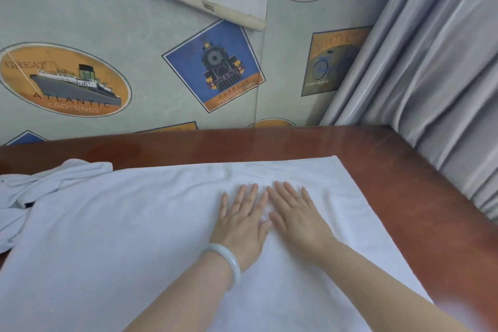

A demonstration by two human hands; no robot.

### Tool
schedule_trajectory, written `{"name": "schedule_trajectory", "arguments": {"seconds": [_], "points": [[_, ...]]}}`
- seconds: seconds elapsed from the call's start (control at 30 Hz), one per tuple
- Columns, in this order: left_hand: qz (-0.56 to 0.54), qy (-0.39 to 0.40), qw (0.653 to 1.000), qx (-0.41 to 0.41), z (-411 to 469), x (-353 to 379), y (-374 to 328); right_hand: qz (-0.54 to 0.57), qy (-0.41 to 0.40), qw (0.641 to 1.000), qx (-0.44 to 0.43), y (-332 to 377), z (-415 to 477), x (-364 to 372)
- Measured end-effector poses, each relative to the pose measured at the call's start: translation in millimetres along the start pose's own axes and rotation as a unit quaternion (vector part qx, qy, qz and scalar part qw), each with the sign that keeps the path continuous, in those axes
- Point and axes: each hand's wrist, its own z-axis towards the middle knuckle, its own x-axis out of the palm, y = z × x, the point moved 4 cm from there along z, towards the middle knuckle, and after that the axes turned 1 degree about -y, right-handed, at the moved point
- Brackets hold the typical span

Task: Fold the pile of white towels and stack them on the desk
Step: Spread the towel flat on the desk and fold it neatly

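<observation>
Left hand (240, 219) and right hand (297, 217) press flat, fingers straight, on spread white cotton towel (134, 237). Grasping nothing. Best sweep outward evenly before folding on red-brown wooden worktop (390, 170).

The spread white cloth towel (134, 237) runs off the bottom edge and hides much of the reddish-brown wooden counter (404, 183); the crumpled white towel heap (40, 180) is cut at left.
</observation>
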Motion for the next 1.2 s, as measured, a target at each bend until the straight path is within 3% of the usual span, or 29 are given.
{"name": "schedule_trajectory", "arguments": {"seconds": [0.1, 0.2, 0.3, 0.4, 0.47, 0.5, 0.57, 0.67, 0.7, 0.73, 0.83, 0.9, 0.97, 1.13, 1.2], "points": [[0.002, 0.005, 1.0, -0.027, 7.2, 10.0, -6.3, -0.029, -0.045, 0.997, 0.049, -58.7, 17.5, -9.1], [0.015, -0.003, 0.999, -0.033, 7.2, 8.5, -5.0, -0.052, 0.006, 0.982, 0.18, -127.0, 31.0, -19.3], [0.015, 0.002, 0.999, -0.035, 6.3, 10.0, -5.8, -0.05, -0.029, 0.966, 0.252, -132.6, 29.8, -29.9], [0.015, 0.004, 0.999, -0.04, 5.9, 8.7, -6.7, -0.029, -0.091, 0.987, 0.132, -54.4, 1.2, -16.7], [0.016, 0.005, 0.999, -0.041, 5.9, 8.7, -7.0, -0.01, -0.083, 0.996, 0.03, -9.7, -36.7, 2.9], [0.021, 0.009, 0.999, -0.042, 5.7, 8.9, -6.9, -0.008, -0.061, 0.998, 0.029, -8.2, -53.3, 7.1], [0.025, 0.014, 0.999, -0.043, 5.6, 9.0, -6.0, -0.009, -0.065, 0.992, 0.104, -44.9, -75.5, 5.4], [0.028, 0.031, 0.998, -0.049, 5.2, 8.6, -7.0, -0.025, -0.08, 0.954, 0.288, -116.1, -106.0, -17.1], [0.034, 0.037, 0.997, -0.056, 4.9, 6.5, -8.6, -0.029, -0.085, 0.947, 0.31, -118.3, -112.3, -24.5], [0.039, 0.037, 0.997, -0.061, 3.4, 4.3, -12.3, -0.031, -0.096, 0.948, 0.301, -104.9, -114.6, -29.3], [0.036, -0.035, 0.998, -0.045, -20.8, -0.7, -44.6, -0.022, -0.117, 0.981, 0.155, -34.7, -123.8, -12.7], [0.017, -0.053, 0.998, -0.005, -50.8, 10.0, -71.5, -0.011, -0.095, 0.991, 0.099, -11.8, -139.9, 2.1], [0.023, -0.019, 0.999, 0.021, -71.4, 26.0, -83.9, -0.002, -0.068, 0.989, 0.129, -27.5, -156.6, 7.0], [0.023, 0.012, 0.999, -0.025, -70.8, 23.9, -88.5, -0.029, -0.063, 0.954, 0.292, -61.5, -168.4, -9.5], [0.009, 0.002, 0.999, -0.039, -81.5, 18.0, -104.0, -0.015, -0.108, 0.965, 0.239, -25.4, -165.9, -13.1]]}}
